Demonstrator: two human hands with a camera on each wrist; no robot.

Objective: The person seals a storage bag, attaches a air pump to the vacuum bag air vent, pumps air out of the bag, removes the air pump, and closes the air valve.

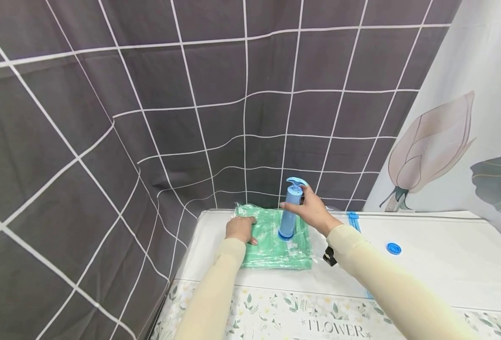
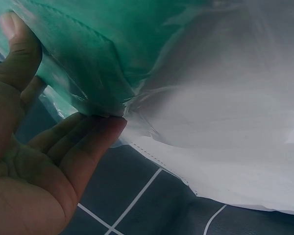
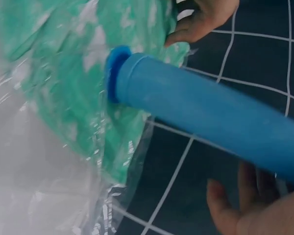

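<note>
A clear plastic bag with folded green fabric (image 1: 259, 255) inside lies on the white tabletop. Upright on it stands a blue hand pump (image 1: 289, 219), its round base against the plastic and its curved handle on top. My right hand (image 1: 312, 212) is around the upper barrel, thumb across the front. From the right wrist, part of that hand (image 3: 259, 205) is hidden behind the barrel. On the bag's left side rests my left hand (image 1: 239, 229), its fingers extended. The left wrist view has its fingertips (image 2: 115, 128) at the bag's edge.
A round blue cap (image 1: 393, 248) lies to the right on the tabletop. Nearer the bag is a blue strip (image 1: 354, 221), partly hidden by my right arm. A dark gridded curtain (image 1: 267, 113) hangs along the back and left; a floral-printed cloth (image 1: 293, 307) covers the front.
</note>
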